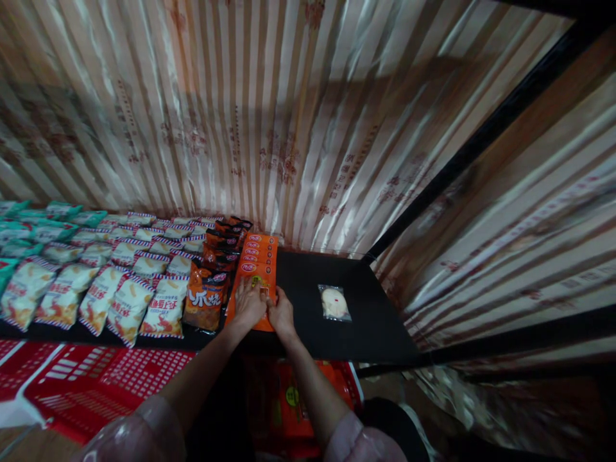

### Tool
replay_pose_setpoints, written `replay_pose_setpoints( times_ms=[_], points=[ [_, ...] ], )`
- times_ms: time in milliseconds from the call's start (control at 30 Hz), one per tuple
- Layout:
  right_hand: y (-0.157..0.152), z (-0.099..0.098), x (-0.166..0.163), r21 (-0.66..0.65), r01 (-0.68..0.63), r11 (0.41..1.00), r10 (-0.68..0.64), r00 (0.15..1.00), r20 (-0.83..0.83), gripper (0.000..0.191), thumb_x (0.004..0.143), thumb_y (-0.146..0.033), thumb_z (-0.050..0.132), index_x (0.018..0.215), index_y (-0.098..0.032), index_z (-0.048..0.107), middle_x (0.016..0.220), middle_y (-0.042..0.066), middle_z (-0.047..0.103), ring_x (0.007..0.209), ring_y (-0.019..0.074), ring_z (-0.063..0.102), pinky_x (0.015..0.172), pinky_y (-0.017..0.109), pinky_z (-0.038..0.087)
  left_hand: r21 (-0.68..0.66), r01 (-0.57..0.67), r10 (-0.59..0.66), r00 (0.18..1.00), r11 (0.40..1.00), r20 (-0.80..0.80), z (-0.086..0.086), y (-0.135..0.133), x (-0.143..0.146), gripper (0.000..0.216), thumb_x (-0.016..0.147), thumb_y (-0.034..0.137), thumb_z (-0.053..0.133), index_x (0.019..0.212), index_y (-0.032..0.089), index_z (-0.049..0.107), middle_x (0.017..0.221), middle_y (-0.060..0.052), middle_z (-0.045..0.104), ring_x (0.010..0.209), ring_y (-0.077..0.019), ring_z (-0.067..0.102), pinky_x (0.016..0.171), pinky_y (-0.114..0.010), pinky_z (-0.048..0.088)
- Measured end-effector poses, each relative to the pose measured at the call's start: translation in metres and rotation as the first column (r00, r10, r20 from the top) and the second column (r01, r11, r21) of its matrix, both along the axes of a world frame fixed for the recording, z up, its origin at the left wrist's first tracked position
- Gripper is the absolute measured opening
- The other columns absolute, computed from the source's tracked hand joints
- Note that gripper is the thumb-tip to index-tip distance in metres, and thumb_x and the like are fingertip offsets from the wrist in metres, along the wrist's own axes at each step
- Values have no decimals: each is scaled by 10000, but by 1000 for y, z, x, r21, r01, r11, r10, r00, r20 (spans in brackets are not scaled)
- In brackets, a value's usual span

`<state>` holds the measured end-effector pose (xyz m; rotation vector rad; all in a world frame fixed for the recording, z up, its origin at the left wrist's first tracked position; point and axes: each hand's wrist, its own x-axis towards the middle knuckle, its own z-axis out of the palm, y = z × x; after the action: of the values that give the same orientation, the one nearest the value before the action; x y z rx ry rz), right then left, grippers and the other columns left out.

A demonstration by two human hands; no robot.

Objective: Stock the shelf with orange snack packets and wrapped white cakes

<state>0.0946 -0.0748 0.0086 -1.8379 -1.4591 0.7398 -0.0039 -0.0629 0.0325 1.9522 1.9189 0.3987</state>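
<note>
Overlapping flat orange packets form a row on the black shelf, from the back towards its front edge. My left hand lies on the front packet with its fingers stretched out over the surface. At that packet's right edge, my right hand has its fingers bent around the border, the thumb on top. Directly left stands a brown-and-orange snack bag, with similar bags behind it. A clear packet with a round white item lies apart on the right of the shelf.
Several rows of white snack bags and green bags fill the left of the shelf. Below are a red basket and a container of orange packets. Striped sheeting hangs behind; a dark post slants at right.
</note>
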Motion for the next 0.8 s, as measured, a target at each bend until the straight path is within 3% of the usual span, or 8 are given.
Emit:
replay_pose_setpoints(
  times_ms=[233, 800],
  points=[
    [0, 4, -1, -10, 7, 1000, -7, 1000, 0, 443, 774, -197, 462, 1195, -58, 482, 921, 110, 671, 810, 178, 625, 744, 236, 446, 36, 31, -28, 997, 999, -73, -11, 19, -2, 489, 835, 333, 331, 1302, 205, 399, 1425, -63, 292, 1337, -292, 114, 1067, -469, 177],
    [3, -2, -1, -12, 10, 1000, -11, 999, -35, 427, 762, -194, 457, 1172, -83, 495, 722, 50, 661, 635, 156, 599, 621, 221, 435, 96, 84, -70, 987, 992, -148, -27, 37, -2, 496, 829, 393, 315, 1315, 306, 361, 1427, -9, 294, 1332, -279, 154, 1064, -496, 141]
  ],
)
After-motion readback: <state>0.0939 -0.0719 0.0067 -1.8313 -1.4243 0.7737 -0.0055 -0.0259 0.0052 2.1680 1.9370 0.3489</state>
